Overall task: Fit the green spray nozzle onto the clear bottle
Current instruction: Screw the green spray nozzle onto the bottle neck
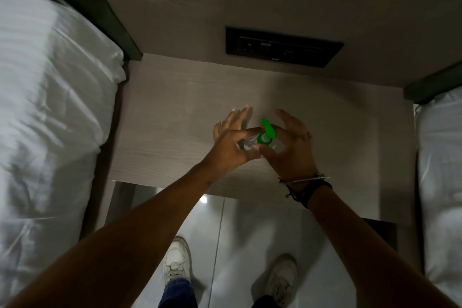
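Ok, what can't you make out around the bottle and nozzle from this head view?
- Bottle: mostly hidden by the left hand and right hand.
- Green nozzle: whether it is seated on the neck, hidden by fingers and blur.
- Wall panel: markings too dark and small.

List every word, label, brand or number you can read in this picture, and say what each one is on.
No text can be read.
Black socket panel on the wall: small pale marks, too blurred to read.
Clear bottle, held between the left hand and right hand: no label visible.
Green spray nozzle: plain, no print visible.
White shoes: no legible brand.
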Demonstrator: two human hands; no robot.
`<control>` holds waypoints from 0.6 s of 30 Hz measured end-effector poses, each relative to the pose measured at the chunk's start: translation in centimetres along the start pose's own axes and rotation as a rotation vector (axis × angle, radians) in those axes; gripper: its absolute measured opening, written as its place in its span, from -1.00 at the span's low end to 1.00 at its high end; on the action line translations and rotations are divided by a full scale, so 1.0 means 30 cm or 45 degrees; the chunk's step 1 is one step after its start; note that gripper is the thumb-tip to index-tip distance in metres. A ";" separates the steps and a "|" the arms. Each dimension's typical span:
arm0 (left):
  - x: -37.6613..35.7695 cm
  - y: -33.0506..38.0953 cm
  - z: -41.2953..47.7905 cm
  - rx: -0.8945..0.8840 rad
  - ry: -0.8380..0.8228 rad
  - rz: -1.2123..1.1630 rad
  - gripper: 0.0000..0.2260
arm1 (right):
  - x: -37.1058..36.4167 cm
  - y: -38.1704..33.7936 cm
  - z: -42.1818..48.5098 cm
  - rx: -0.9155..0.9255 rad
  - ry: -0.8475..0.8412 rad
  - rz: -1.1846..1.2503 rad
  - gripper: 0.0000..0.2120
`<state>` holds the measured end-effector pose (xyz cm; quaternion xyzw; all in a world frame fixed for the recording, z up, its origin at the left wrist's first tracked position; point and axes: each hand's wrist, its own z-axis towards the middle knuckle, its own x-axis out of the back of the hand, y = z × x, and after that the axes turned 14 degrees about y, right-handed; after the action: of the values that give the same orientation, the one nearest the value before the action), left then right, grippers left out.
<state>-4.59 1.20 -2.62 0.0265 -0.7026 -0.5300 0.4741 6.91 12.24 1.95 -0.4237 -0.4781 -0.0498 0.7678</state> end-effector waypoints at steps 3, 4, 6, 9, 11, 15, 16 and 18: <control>0.000 0.011 -0.006 0.028 0.006 0.001 -0.65 | -0.012 -0.004 0.003 -0.062 0.117 0.067 -0.54; 0.001 0.016 -0.010 0.042 0.007 -0.014 -0.67 | -0.015 -0.009 0.004 -0.068 0.156 0.002 -0.50; -0.001 0.023 -0.018 0.056 0.028 -0.022 -0.72 | -0.019 -0.028 0.000 -0.054 0.209 -0.157 -0.43; -0.014 0.021 -0.038 0.111 0.060 -0.033 -0.73 | -0.042 -0.046 -0.025 -0.116 0.210 -0.290 -0.36; -0.021 0.021 -0.041 0.151 0.077 -0.059 -0.72 | -0.052 -0.044 -0.040 -0.181 0.230 -0.278 -0.36; -0.013 0.025 -0.031 0.168 0.045 -0.081 -0.65 | -0.042 -0.013 -0.081 -0.209 0.181 0.072 -0.46; -0.009 0.027 -0.031 0.170 0.025 -0.108 -0.62 | -0.038 -0.006 -0.092 -0.183 0.180 0.166 -0.52; -0.002 0.030 -0.031 0.171 0.005 -0.146 -0.60 | -0.032 0.011 -0.100 -0.202 0.179 0.276 -0.60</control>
<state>-3.48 0.96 -1.98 0.0996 -0.7329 -0.5079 0.4417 8.63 10.02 0.46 -0.5276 -0.3692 -0.0335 0.7643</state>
